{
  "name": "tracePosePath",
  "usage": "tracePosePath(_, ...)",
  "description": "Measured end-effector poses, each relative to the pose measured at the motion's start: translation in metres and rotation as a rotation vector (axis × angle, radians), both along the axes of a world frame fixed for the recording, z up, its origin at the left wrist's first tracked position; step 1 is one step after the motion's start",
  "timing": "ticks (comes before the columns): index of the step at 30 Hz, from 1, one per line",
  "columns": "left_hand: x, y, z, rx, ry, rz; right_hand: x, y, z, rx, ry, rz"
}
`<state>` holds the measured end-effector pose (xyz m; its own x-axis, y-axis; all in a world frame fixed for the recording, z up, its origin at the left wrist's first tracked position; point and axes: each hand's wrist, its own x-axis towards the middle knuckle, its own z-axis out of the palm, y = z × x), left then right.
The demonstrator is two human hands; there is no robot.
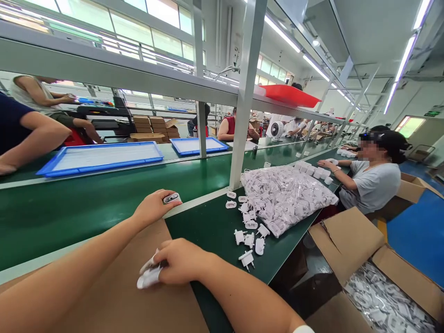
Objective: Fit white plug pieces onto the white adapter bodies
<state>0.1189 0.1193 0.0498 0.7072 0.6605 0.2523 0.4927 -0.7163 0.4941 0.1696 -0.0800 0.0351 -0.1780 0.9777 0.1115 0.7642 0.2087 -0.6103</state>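
Observation:
My left hand (152, 207) reaches to the edge of the green conveyor belt (86, 203) and pinches a small white plug part (172, 198). My right hand (176, 261) rests on a brown cardboard sheet (138, 296) with its fingers closed; white finger cots (149, 274) cover the fingertips, and what they hold is hidden. Several loose white plug parts (248, 233) lie on the green bench to the right. Behind them sits a clear plastic bag full of white plug parts (286, 196).
A white steel post (243, 92) rises from the bench. Blue trays (100, 157) lie across the belt. An open cardboard box (381, 291) of bagged parts stands at lower right. A seated person (374, 180) works to the right; other people's arms show at far left.

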Motion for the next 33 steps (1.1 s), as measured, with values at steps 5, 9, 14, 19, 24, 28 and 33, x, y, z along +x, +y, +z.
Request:
tracePosePath(5, -0.073, -0.056, -0.002, -0.093, -0.066, 0.045, 0.012, 0.001, 0.005, 0.055, 0.825, -0.367)
tracePosePath(9, -0.113, -0.109, -0.016, -0.154, -0.043, 0.001, 0.013, -0.001, 0.015, -0.013, 1.2, -0.448)
tracePosePath(14, -0.126, -0.137, -0.037, -0.352, -0.181, -0.009, 0.009, -0.002, 0.017, -0.157, 1.232, -0.381)
tracePosePath(19, -0.131, -0.134, -0.043, -0.535, -0.306, -0.082, -0.003, -0.007, 0.008, -0.003, 0.784, -0.4)
tracePosePath(24, -0.132, -0.131, -0.043, -0.493, -0.305, -0.112, -0.015, -0.016, 0.006, 0.308, 0.176, -0.16)
tracePosePath(28, -0.131, -0.129, -0.046, -0.484, -0.301, -0.12, -0.019, -0.018, 0.004, 0.327, 0.025, -0.098)
tracePosePath(33, -0.13, -0.129, -0.049, -0.502, -0.33, -0.114, -0.019, -0.016, 0.001, 0.368, -0.07, -0.076)
